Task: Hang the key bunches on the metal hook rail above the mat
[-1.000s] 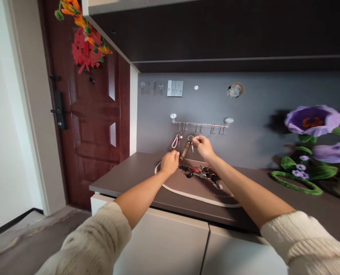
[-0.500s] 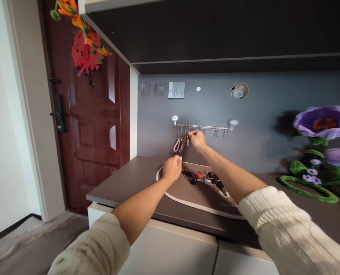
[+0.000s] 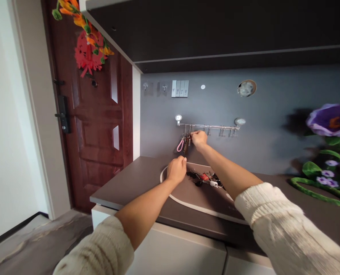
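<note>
Two hands are working at one wall rail [image 3: 208,126]. The right hand [image 3: 199,139] is pinching a brown fob [image 3: 186,145] at the rail's hooks, its fingers partly hiding the ring. The left hand [image 3: 176,170] is curling nearly shut over a mat [image 3: 198,196]; any contents are hidden. One pink strap [image 3: 180,145] is hanging beside the fob. One key bunch [image 3: 205,177], too tangled to count, is lying on the mat, near the worktop [image 3: 115,187] front edge.

I see a brown key fob [image 3: 186,146] hanging from the steel rail [image 3: 208,126], just right of a pink strap keychain [image 3: 180,145]; a tangled bunch of keys [image 3: 204,178] lies on the brown mat [image 3: 198,198].
</note>
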A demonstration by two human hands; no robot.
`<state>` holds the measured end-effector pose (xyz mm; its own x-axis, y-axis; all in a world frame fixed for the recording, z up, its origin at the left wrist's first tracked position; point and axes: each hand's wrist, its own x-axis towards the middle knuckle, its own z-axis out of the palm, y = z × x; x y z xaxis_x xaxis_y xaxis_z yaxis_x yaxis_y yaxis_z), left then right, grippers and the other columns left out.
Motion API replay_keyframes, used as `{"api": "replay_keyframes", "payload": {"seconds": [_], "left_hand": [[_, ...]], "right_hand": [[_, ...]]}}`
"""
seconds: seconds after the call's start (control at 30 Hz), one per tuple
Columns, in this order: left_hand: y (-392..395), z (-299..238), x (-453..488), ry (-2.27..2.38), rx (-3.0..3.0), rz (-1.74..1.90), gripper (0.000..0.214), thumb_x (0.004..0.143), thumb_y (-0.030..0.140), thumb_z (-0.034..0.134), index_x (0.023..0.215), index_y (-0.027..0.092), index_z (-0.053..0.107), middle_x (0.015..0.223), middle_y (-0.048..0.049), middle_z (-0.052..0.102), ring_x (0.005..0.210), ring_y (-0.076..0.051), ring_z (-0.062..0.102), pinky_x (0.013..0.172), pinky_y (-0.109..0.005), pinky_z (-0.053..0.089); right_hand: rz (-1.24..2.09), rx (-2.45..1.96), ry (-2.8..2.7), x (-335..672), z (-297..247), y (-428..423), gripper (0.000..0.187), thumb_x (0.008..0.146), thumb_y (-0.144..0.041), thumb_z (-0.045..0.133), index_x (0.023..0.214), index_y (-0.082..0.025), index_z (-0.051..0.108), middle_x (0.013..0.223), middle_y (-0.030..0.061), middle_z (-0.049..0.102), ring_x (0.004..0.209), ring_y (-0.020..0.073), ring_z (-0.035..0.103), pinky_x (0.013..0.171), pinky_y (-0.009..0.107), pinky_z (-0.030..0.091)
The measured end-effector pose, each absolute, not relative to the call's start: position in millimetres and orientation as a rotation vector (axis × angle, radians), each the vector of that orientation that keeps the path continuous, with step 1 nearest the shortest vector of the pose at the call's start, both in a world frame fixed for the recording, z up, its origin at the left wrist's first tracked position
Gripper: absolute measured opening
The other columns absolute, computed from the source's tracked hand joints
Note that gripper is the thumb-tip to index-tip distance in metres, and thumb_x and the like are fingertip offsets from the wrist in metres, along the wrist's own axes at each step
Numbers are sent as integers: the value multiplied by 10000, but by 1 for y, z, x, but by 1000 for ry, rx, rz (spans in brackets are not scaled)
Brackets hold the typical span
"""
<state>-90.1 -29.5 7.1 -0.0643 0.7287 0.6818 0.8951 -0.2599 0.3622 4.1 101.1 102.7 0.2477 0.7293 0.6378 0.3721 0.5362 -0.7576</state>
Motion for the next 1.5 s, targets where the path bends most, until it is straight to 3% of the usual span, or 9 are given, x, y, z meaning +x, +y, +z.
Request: {"api": "replay_keyframes", "payload": {"seconds": [0.33, 0.63, 1.27, 1.5], "left_hand": [[-30, 7, -90, -1775, -2001, -1221, 348, 907, 319, 245, 796, 187, 547, 789, -67, 647, 746, -173, 587, 633, -265, 344], [-30, 7, -91, -1757, -2031, -1233, 346, 906, 322, 255, 799, 186, 554, 789, -62, 649, 741, -163, 585, 636, -255, 340], [-36, 6, -89, -1669, -2156, -1181, 326, 886, 332, 299, 834, 181, 583, 807, -59, 643, 767, -161, 570, 678, -250, 357], [-43, 6, -85, -1573, -2275, -1154, 307, 876, 320, 328, 819, 181, 596, 794, -50, 642, 744, -156, 559, 676, -251, 364]], "right_hand": [[407, -1060, -1424, 10, 90, 97, 134, 690, -230, 523, 660, -140, 617, 606, 55, 624, 643, 154, 610, 661, 281, 476], [413, -1065, -1433, 24, 87, 85, 122, 671, -197, 503, 622, -162, 609, 563, 25, 602, 590, 135, 594, 636, 262, 474], [586, -960, -1525, 74, 47, -22, 178, 751, -309, 475, 783, -160, 568, 738, 49, 629, 687, 136, 588, 641, 271, 476], [510, -1033, -1595, 94, 22, -43, 183, 771, -326, 460, 799, -176, 560, 703, 29, 625, 647, 138, 582, 649, 274, 455]]}}
